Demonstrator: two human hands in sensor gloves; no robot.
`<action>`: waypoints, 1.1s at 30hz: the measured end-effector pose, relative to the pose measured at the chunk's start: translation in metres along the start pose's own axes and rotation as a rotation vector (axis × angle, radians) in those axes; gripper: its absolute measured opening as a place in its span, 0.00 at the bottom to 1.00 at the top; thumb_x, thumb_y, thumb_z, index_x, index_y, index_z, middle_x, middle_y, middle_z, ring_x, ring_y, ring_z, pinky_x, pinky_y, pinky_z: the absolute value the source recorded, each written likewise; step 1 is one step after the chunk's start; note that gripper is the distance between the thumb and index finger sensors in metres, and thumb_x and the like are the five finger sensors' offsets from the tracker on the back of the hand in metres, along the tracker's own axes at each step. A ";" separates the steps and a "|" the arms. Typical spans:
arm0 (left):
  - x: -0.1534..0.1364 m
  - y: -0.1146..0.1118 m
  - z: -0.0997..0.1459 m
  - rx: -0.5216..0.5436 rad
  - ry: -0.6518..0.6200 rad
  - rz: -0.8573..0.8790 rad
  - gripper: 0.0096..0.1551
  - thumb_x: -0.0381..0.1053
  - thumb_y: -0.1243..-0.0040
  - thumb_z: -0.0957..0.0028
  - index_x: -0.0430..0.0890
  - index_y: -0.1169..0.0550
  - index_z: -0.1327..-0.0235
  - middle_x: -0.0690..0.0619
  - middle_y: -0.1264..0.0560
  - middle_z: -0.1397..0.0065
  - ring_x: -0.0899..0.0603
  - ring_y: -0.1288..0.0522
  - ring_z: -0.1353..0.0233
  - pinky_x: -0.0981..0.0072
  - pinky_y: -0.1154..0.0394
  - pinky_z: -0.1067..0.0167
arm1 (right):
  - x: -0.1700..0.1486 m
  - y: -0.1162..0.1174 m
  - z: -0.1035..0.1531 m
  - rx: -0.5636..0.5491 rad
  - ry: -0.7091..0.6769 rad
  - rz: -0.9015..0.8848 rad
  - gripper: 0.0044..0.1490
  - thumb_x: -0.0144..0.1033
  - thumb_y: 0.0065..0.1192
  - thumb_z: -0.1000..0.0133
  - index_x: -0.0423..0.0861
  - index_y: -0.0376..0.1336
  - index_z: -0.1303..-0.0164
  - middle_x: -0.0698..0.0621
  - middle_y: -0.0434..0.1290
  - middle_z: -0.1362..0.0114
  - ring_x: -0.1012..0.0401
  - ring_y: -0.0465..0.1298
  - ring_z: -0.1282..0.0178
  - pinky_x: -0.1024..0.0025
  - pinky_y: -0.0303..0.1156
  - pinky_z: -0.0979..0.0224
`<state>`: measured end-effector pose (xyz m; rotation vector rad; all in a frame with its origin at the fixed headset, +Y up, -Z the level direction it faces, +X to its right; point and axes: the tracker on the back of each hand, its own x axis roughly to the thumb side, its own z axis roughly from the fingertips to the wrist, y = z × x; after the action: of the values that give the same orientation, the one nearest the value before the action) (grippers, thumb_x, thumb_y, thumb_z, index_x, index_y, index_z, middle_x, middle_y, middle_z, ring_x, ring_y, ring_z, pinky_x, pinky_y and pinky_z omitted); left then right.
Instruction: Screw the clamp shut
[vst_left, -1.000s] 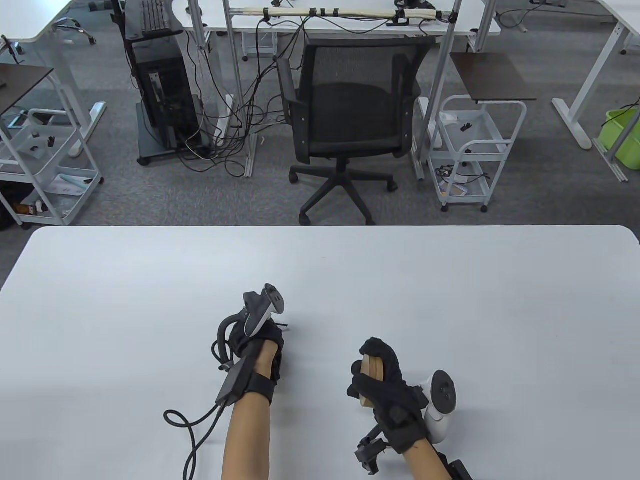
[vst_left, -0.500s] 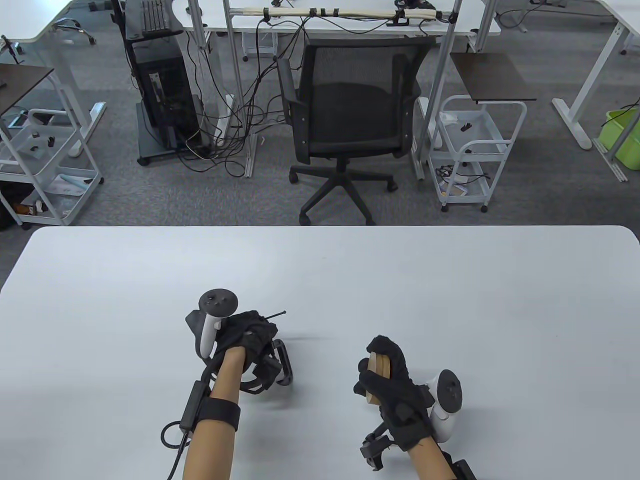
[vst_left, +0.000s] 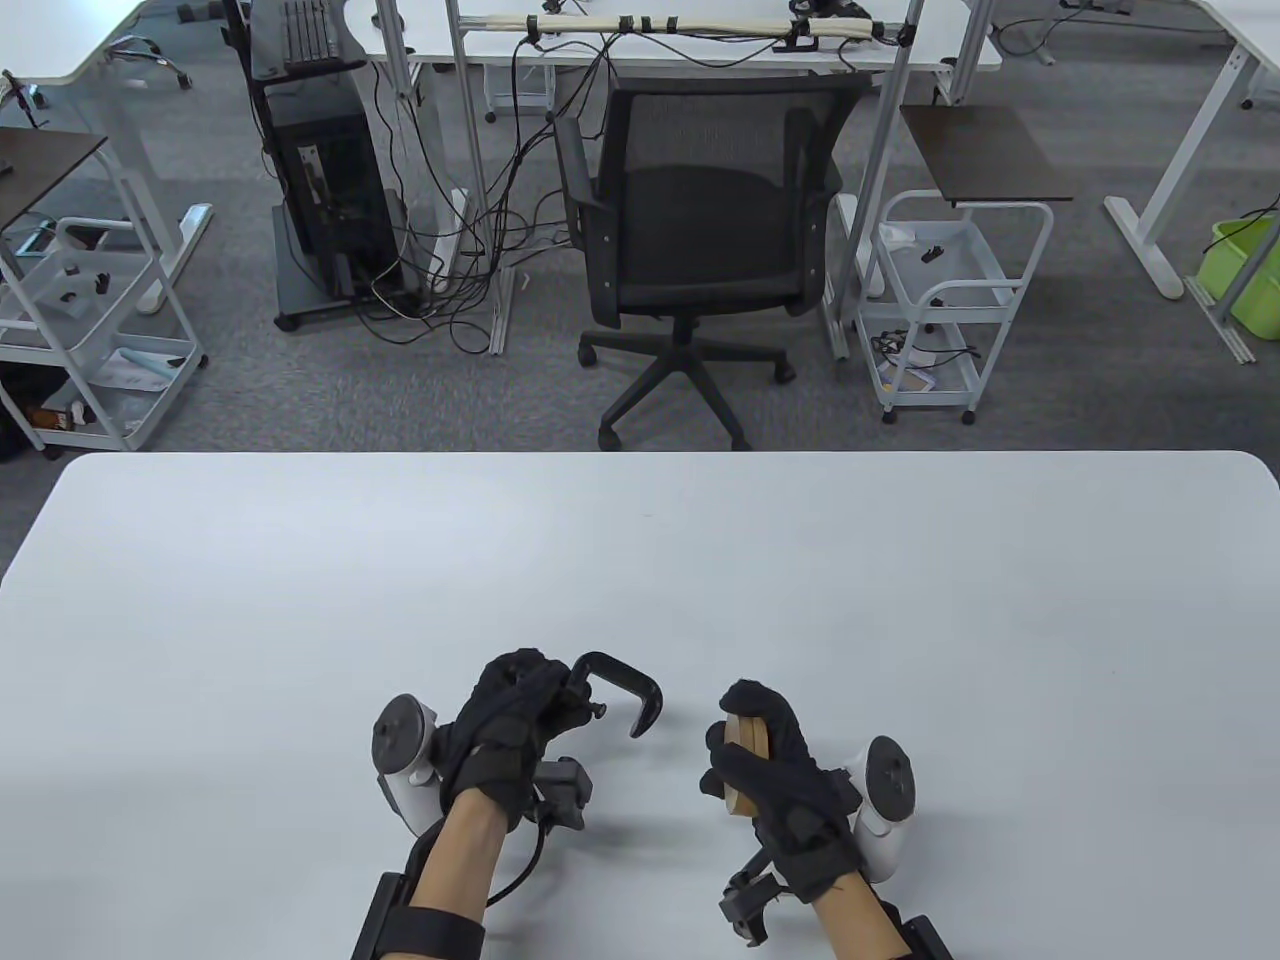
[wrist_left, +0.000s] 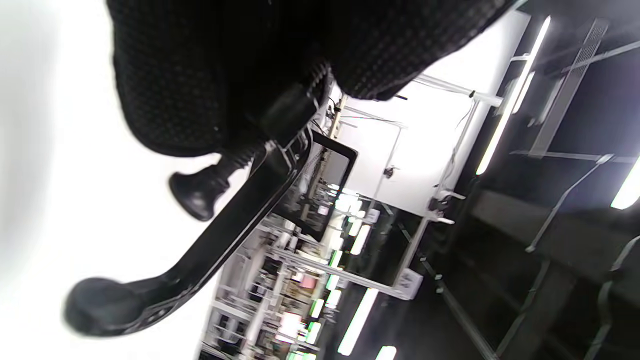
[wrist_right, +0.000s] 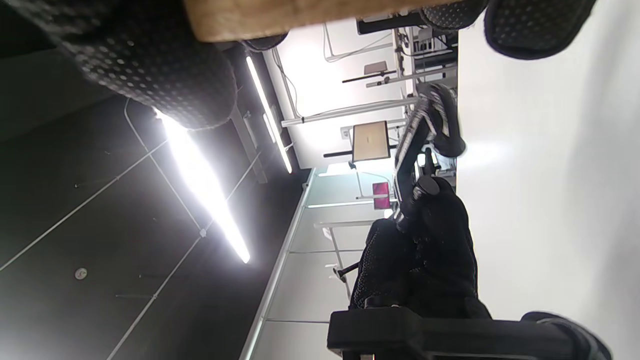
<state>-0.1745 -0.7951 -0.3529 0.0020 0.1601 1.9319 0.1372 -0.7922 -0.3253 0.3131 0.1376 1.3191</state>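
Your left hand (vst_left: 510, 715) grips the black clamp (vst_left: 625, 690) at its screw end, fingers wrapped round the threaded part, frame sticking out to the right of the glove. Clamp is a C-shape, open side facing down toward you in the table view, near the front middle of the white table (vst_left: 300, 560). Can't tell from that view if it's lifted or touching the surface. Left wrist view: screw pad (wrist_left: 197, 190) sits just past your fingers, well apart from the far anvil (wrist_left: 100, 305), so the clamp mouth is wide open. Threaded rod (wrist_left: 240, 155) runs up into the glove, handle end hidden.

Your right hand (vst_left: 775, 760) is closed around a round wooden block (vst_left: 745, 755), light tan, edge-on between thumb and fingers. Block is just right of the clamp, apart from it, not between the pad and anvil. Right wrist view shows only the block's underside (wrist_right: 280, 15) at the top edge, plus your left hand and the clamp across the table.

White trackers (vst_left: 400, 750) sit on the outer side of each glove
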 end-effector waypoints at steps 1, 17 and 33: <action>-0.003 -0.002 0.003 -0.028 -0.003 0.050 0.20 0.48 0.33 0.43 0.49 0.28 0.41 0.47 0.25 0.32 0.34 0.18 0.36 0.49 0.13 0.44 | -0.001 0.002 0.000 0.007 0.005 -0.008 0.47 0.57 0.76 0.47 0.61 0.52 0.23 0.40 0.43 0.16 0.31 0.54 0.28 0.36 0.68 0.41; -0.010 -0.031 0.025 -0.091 -0.120 0.257 0.19 0.48 0.35 0.45 0.54 0.30 0.45 0.52 0.29 0.28 0.37 0.22 0.29 0.51 0.15 0.37 | -0.019 0.045 -0.005 0.158 0.036 -0.029 0.44 0.58 0.73 0.45 0.63 0.52 0.23 0.37 0.34 0.14 0.31 0.53 0.27 0.34 0.66 0.39; -0.023 -0.068 0.028 -0.313 -0.113 0.078 0.20 0.48 0.43 0.43 0.51 0.36 0.41 0.51 0.32 0.29 0.37 0.24 0.30 0.53 0.16 0.36 | -0.011 0.014 -0.014 0.030 -0.007 -0.106 0.47 0.56 0.77 0.47 0.58 0.55 0.22 0.61 0.48 0.15 0.32 0.52 0.25 0.31 0.63 0.38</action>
<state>-0.1010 -0.7900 -0.3309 -0.0919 -0.2212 2.0109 0.1173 -0.7975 -0.3346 0.3313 0.1665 1.2117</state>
